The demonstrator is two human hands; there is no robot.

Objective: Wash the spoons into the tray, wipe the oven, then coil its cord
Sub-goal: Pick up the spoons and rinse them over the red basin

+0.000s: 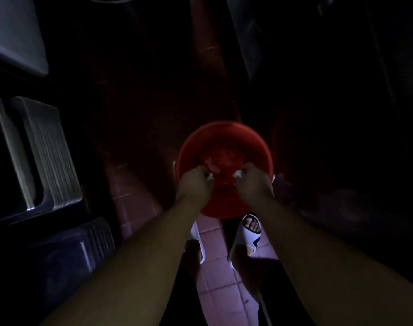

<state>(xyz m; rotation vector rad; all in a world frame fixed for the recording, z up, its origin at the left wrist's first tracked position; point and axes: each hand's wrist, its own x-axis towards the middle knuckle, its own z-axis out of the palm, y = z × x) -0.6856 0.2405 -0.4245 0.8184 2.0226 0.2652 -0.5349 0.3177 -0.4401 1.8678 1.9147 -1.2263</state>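
A round red basin [224, 135] stands on the tiled floor in front of my feet. Both hands reach over its near rim in very dim light. My left hand [193, 184] is closed around a small pale item, and a pale spoon-like piece [211, 167] shows just beyond its fingers. My right hand [253, 182] is closed on another small pale item at its fingertips. What exactly each hand holds is too dark to tell. More pale pieces lie inside the basin.
Stacked metal trays [43, 156] stand on the left, with a dark crate [71, 252] below them and a grey appliance corner [14, 34] at top left. Pink floor tiles [214, 274] and my sandalled feet [249, 234] lie under my arms. The right side is dark.
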